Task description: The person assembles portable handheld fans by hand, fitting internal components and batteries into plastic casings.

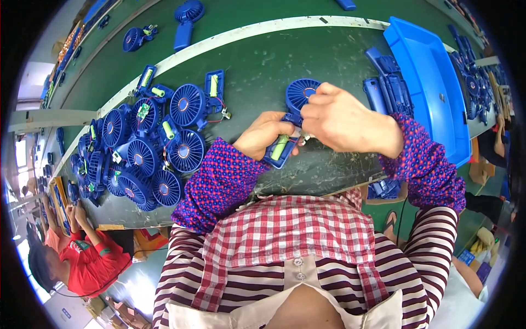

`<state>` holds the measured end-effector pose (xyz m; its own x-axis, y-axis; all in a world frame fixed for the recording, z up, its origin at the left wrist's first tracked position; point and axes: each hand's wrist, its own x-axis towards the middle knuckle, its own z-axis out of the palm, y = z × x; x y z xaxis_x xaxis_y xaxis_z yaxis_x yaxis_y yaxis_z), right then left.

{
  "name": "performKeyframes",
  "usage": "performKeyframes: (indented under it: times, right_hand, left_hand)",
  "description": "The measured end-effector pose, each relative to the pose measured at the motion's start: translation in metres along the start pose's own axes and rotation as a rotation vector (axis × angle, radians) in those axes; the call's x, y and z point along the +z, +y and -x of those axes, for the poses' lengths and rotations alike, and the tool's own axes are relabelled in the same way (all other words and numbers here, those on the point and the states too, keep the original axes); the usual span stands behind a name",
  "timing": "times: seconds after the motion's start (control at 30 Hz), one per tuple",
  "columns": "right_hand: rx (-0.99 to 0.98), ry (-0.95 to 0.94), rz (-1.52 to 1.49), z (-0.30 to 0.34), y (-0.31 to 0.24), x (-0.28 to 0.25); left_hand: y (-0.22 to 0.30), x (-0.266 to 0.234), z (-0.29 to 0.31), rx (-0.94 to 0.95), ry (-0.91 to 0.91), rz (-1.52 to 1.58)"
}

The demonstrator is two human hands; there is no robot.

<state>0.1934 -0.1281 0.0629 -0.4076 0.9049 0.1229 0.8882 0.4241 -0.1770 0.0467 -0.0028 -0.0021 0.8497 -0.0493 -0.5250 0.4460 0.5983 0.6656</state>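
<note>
In front of my chest is a blue handheld fan (pixel 298 97) with its handle housing open and a light green battery cell (pixel 280 147) lying in it. My left hand (pixel 260 136) is closed around that handle, thumb on top near the neck. Over the neck of the fan, the fingers of my right hand (pixel 348 120) are curled and pinched together; what they hold is hidden. A small pale part (pixel 305 137) shows just below them, too small to name.
Several blue fans (pixel 143 156), some with exposed batteries and circuit boards, are heaped at left. Blue handle shells (pixel 392 90) lie at right beside a blue plastic bin (pixel 433 77). A white strip (pixel 257 36) crosses the table's far side. A person in red (pixel 96 257) works at far left.
</note>
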Motion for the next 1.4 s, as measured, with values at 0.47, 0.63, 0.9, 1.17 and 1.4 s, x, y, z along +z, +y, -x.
performKeyframes:
  times: [0.47, 0.63, 0.9, 1.17, 1.4]
  right_hand:
    - [0.415, 0.783, 0.066, -0.002, -0.032, 0.075]
    - [0.459, 0.893, 0.13, -0.007, -0.035, 0.085]
    - [0.362, 0.755, 0.071, 0.0, -0.026, 0.077]
    - [0.358, 0.693, -0.342, -0.005, -0.018, 0.064]
    - [0.356, 0.659, -0.471, -0.01, -0.017, 0.061]
  left_hand:
    - [-0.016, 0.013, -0.013, 0.364, 0.257, 0.359]
    - [-0.02, 0.012, -0.014, 0.408, 0.31, 0.285]
    - [-0.023, 0.011, -0.009, 0.414, 0.314, 0.257]
    - [-0.012, 0.011, 0.013, 0.184, 0.349, 0.232]
    - [-0.013, 0.007, 0.018, 0.187, 0.312, 0.276]
